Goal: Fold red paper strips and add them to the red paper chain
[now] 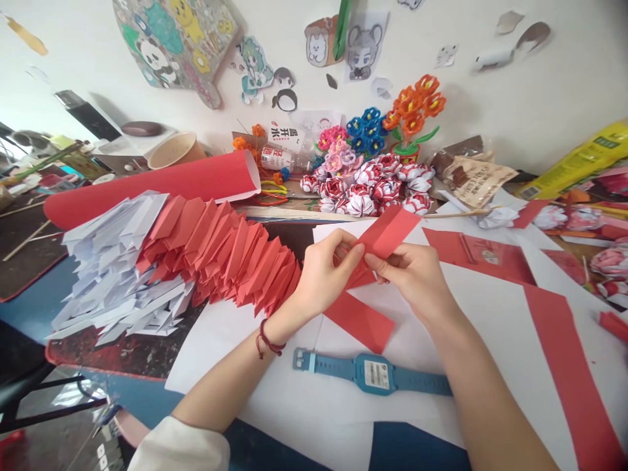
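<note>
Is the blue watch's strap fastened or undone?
Undone: the blue watch has its strap halves stretched out in opposite directions.

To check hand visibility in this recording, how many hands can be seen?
2: the left hand holds red paper from the left, the right hand from the right. Some fingers are partly hidden.
</note>
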The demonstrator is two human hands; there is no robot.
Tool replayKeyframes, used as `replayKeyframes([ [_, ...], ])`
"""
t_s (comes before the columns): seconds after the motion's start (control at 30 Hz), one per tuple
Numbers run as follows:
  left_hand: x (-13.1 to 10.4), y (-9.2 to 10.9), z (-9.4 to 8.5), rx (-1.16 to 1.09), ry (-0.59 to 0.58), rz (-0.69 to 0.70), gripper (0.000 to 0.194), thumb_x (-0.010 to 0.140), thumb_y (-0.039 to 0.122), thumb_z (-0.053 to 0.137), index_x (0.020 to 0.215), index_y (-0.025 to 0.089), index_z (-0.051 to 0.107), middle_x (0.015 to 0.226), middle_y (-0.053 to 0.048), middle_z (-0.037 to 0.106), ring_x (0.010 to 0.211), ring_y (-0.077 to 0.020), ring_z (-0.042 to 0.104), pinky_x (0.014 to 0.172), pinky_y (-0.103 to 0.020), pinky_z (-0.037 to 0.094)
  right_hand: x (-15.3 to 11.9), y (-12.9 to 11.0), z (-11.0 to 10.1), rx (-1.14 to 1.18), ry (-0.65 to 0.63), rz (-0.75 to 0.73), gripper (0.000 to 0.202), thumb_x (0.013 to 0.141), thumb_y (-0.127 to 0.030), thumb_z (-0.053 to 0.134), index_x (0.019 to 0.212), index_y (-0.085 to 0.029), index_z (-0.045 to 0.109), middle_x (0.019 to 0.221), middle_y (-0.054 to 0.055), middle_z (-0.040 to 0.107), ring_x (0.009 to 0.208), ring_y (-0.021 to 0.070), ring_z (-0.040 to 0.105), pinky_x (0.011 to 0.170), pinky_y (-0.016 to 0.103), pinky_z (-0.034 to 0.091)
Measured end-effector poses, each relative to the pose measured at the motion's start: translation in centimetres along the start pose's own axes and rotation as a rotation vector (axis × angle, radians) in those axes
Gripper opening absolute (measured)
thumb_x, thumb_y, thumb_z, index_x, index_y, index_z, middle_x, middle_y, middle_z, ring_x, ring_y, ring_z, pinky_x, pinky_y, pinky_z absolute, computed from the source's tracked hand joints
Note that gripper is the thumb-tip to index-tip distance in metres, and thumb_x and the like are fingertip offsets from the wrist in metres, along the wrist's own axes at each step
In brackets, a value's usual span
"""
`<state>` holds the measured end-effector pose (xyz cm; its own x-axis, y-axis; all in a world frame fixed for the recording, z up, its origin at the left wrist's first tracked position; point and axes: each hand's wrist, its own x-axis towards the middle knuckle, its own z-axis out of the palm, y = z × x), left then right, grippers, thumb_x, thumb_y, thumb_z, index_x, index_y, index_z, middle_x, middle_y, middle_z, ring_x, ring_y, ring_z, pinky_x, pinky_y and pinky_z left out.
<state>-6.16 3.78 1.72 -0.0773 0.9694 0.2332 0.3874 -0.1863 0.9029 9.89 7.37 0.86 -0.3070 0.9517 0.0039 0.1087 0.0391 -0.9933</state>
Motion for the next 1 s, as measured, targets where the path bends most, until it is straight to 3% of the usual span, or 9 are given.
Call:
replayKeyframes([
  [0.1,0.1,-0.2,0.1,0.012,0.017,-0.011,0.016,0.089,0.030,0.057,0.082,0.017,0.058,0.073,0.001,0.062,0.064,-0.0097,0.054,0.061,-0.022,0.041,0.1,0.3,0.0,-0.029,-0.028,0.025,0.033,0.074,-0.046,0.075,0.076,-0.014,0.071,0.068,0.004,0.067,0.060,0.0162,0.058,0.056,0.028,0.046],
  [0.2,0.0,-0.2,0.1,0.021,0.021,-0.035,0.019,0.088,0.031,0.059,0.076,0.017,0.056,0.068,0.002,0.059,0.061,-0.0092,0.053,0.059,-0.021,0.041,0.1,0.2,0.1,-0.002,0.022,-0.005,0.035,0.076,-0.047,0.074,0.087,-0.014,0.073,0.083,0.007,0.072,0.073,0.0200,0.064,0.064,0.030,0.050],
  [0.3,0.0,0.0,0.0,0.061,-0.024,-0.047,0.026,0.088,0.035,0.058,0.070,0.017,0.054,0.064,0.003,0.058,0.058,-0.0088,0.051,0.057,-0.021,0.039,0.1,0.1,0.1,0.058,0.075,-0.043,0.033,0.078,-0.046,0.073,0.091,-0.016,0.074,0.088,0.007,0.073,0.081,0.0228,0.067,0.067,0.030,0.052],
  [0.37,-0.1,0.2,-0.1,0.107,-0.019,-0.042,0.025,0.089,0.036,0.057,0.072,0.017,0.055,0.065,0.003,0.059,0.059,-0.0088,0.051,0.058,-0.021,0.039,0.2,0.2,0.1,0.064,0.041,-0.034,0.031,0.078,-0.045,0.073,0.091,-0.017,0.074,0.090,0.006,0.074,0.085,0.0247,0.068,0.070,0.032,0.054],
  [0.57,0.0,0.3,-0.4,0.167,0.138,0.017,0.015,0.090,0.029,0.054,0.079,0.018,0.052,0.071,0.003,0.057,0.060,-0.0082,0.050,0.059,-0.021,0.038,0.1,0.5,0.3,-0.019,-0.144,0.066,0.032,0.079,-0.045,0.072,0.094,-0.016,0.074,0.088,0.007,0.075,0.085,0.0287,0.070,0.073,0.038,0.056],
  [0.77,-0.2,0.4,-0.2,0.232,0.120,0.062,0.016,0.088,0.027,0.057,0.075,0.018,0.054,0.067,0.004,0.059,0.060,-0.0088,0.052,0.059,-0.022,0.038,0.1,0.3,0.7,0.082,-0.050,-0.033,0.030,0.082,-0.040,0.071,0.102,-0.018,0.075,0.100,0.007,0.075,0.098,0.0281,0.069,0.080,0.036,0.056],
  [0.9,-0.4,0.2,-0.2,0.308,0.244,0.136,0.013,0.090,0.027,0.055,0.082,0.018,0.058,0.074,0.001,0.065,0.063,-0.0100,0.054,0.062,-0.023,0.041,0.0,0.4,1.0,0.067,-0.015,-0.026,0.030,0.079,-0.038,0.074,0.101,-0.018,0.075,0.098,0.008,0.076,0.093,0.0281,0.070,0.076,0.036,0.058],
  [1.0,-0.4,-0.3,-0.2,0.421,0.319,0.264,0.010,0.090,0.022,0.055,0.081,0.019,0.057,0.077,0.000,0.065,0.069,-0.0117,0.056,0.066,-0.024,0.042,-0.1,0.4,1.2,0.057,-0.010,-0.044,0.030,0.078,-0.038,0.074,0.100,-0.017,0.075,0.097,0.009,0.076,0.089,0.0277,0.071,0.074,0.037,0.058],
])
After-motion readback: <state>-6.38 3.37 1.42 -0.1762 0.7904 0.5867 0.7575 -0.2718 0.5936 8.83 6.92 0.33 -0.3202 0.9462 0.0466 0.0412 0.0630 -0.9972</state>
